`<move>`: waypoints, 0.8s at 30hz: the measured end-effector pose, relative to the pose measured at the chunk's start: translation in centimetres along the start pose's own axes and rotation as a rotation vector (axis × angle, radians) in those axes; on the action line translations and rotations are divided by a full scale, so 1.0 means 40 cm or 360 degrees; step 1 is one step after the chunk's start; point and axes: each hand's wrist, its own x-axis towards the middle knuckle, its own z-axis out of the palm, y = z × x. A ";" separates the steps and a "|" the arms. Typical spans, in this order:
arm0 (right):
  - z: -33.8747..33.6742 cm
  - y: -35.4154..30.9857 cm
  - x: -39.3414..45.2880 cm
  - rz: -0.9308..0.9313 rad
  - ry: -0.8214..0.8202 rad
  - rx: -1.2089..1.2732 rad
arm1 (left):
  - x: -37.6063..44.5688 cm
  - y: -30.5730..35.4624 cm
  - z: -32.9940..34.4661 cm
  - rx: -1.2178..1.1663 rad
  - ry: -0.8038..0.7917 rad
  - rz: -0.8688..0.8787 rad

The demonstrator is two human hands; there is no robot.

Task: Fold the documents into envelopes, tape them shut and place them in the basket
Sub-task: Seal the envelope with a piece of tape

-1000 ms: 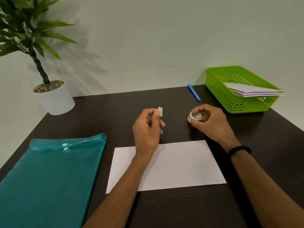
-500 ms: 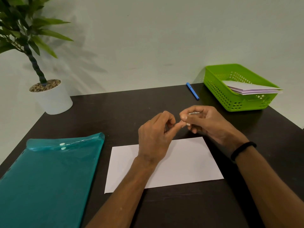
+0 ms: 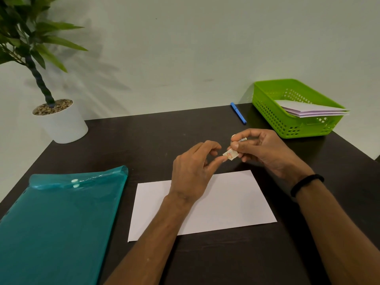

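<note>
A white folded document lies flat on the dark table in front of me. Above its far edge, my left hand has loosely curled fingers, and one extended fingertip touches the left end of a short piece of tape. My right hand pinches the other end of that piece and also grips a small tape roll, mostly hidden in its fingers. The green basket stands at the far right with a few white envelopes in it.
A teal plastic folder covers the near left of the table. A white plant pot stands at the far left corner. A blue pen lies by the wall, left of the basket.
My hands came together from apart. The tape piece was held up on my left fingertip; now my right hand, still with the roll, pinches its other end.
</note>
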 end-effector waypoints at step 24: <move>0.018 0.008 -0.003 -0.0072 -0.0244 -0.0077 | 0.007 -0.002 0.000 -0.0192 -0.0114 -0.0260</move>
